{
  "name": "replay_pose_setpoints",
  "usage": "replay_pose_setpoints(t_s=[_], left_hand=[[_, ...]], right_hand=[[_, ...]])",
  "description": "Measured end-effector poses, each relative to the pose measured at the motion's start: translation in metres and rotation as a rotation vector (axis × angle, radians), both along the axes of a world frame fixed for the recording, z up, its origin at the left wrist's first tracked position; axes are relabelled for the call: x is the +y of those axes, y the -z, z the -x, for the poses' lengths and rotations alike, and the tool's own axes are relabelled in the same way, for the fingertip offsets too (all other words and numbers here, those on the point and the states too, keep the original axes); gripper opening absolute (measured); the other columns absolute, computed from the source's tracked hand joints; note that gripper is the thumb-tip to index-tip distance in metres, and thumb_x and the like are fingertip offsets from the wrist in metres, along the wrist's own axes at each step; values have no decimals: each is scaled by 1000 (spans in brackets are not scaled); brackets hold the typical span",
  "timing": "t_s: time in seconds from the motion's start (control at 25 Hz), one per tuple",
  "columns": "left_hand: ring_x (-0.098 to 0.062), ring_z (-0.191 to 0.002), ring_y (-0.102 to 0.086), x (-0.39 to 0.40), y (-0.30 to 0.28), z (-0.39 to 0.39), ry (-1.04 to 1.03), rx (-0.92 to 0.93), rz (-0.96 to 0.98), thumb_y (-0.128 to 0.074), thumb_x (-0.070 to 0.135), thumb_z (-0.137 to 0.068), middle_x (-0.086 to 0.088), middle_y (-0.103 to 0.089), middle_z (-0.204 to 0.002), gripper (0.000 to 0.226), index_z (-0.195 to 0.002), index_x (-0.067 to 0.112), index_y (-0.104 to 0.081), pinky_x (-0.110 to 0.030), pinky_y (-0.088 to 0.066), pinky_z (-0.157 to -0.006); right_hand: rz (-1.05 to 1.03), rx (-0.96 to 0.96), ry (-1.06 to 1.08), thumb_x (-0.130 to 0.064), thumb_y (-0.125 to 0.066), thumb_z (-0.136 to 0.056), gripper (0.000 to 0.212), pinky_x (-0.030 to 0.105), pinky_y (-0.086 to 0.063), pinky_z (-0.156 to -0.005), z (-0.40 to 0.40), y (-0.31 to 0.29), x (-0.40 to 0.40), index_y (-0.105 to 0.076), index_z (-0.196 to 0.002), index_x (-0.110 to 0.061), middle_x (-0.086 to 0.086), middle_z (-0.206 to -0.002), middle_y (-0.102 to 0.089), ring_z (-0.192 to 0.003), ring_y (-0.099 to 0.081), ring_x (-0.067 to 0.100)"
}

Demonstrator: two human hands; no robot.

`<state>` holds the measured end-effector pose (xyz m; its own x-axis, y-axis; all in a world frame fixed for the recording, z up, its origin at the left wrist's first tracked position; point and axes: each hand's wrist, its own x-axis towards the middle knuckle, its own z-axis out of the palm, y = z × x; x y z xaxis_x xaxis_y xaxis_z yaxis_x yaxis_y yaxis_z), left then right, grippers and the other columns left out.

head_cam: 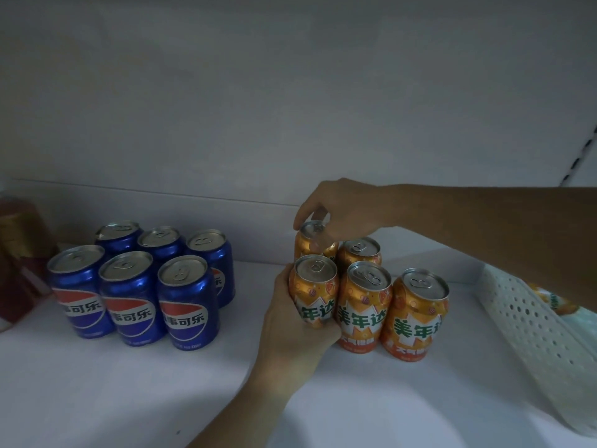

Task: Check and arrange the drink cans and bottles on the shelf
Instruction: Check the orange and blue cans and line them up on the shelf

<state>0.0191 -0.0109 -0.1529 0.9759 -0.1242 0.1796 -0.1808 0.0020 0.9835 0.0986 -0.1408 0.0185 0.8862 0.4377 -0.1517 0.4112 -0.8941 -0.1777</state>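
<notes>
On a white shelf (129, 399), the left hand (290, 324) wraps the front-left orange can (315, 292) while the right hand (332, 211) pinches the rim of the back-left orange can (308, 242) from above. Six blue cans (135, 279) stand in neat rows well to the left. Squaring the cluster likely calls for small nudges, labels forward, neighbours kept upright.

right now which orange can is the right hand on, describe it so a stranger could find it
On the white shelf, skip the blue cans at left and go to the orange cans at right. Look in their back row for the back-left orange can. It alone has the right hand gripping its top from above; the left hand holds the can in front.
</notes>
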Motion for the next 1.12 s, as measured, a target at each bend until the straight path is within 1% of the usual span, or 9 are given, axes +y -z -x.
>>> replay_pose_setpoints(t_s=[0.08,0.16,0.28,0.48,0.6,0.72,0.88,0.96,1.12], left_hand=[[-10,-109,-70,1,3,-3,6,15,-19,-87,-3,-63,8,-72,-118,85,-134,27,-50,-41,-60,-89],[-11,-108,-70,0,6,-4,9,23,-45,-86,-1,-63,8,-72,-117,84,-133,28,-50,-41,-61,-88],[-8,-105,-70,3,9,-5,6,16,-60,-85,1,-64,11,-73,-113,80,-131,30,-52,-34,-61,-85],[-9,-108,-70,4,9,-5,20,26,-85,-87,7,-64,10,-72,-116,80,-132,29,-52,-38,-61,-88],[-6,-105,-70,5,9,-4,16,39,-70,-86,-1,-64,11,-72,-113,81,-131,28,-51,-34,-62,-85],[-9,-106,-71,5,9,-5,9,40,-85,-87,7,-59,8,-72,-115,84,-131,29,-51,-42,-61,-87],[-11,-108,-70,3,8,-5,-1,26,-76,-87,9,-57,7,-72,-117,86,-133,26,-51,-44,-60,-90],[-9,-108,-70,3,6,-3,-3,12,-82,-88,6,-58,7,-72,-117,86,-133,25,-51,-39,-60,-90],[-7,-109,-69,7,1,-1,23,35,-81,-89,3,-57,9,-71,-118,90,-134,29,-49,-41,-59,-92]], right_hand=[[2,18,7,-31,-79,-88,46,14,-41,-70,-2,2,0,-67,-133,-31,-2,-129,-67,-95,-56,7],[1,42,19,-29,-79,-89,45,18,-43,-73,-2,2,1,-67,-132,-31,-2,-128,-68,-100,-58,10],[34,74,4,-23,-76,-91,44,25,-48,-85,-4,5,3,-65,-134,-30,0,-128,-68,-109,-60,14],[52,141,21,-24,-66,-99,37,30,-56,-90,-4,3,5,-63,-135,-29,3,-130,-63,-112,-63,20],[39,185,52,-24,-54,-106,31,44,-54,-103,-4,-1,7,-62,-136,-29,2,-129,-58,-117,-62,25],[38,192,71,-19,-51,-107,37,46,-52,-106,-1,-1,7,-56,-141,-32,3,-134,-54,-120,-61,26],[-8,187,115,-16,-52,-107,46,37,-49,-102,6,4,3,-45,-149,-31,6,-147,-48,-128,-53,24],[-20,167,120,-18,-51,-108,45,34,-47,-98,12,6,1,-44,-150,-30,4,-154,-44,-126,-50,21],[-121,22,50,-26,-52,-107,37,21,-47,-75,26,1,12,-50,-144,-28,4,-138,-58,-110,-59,18]])
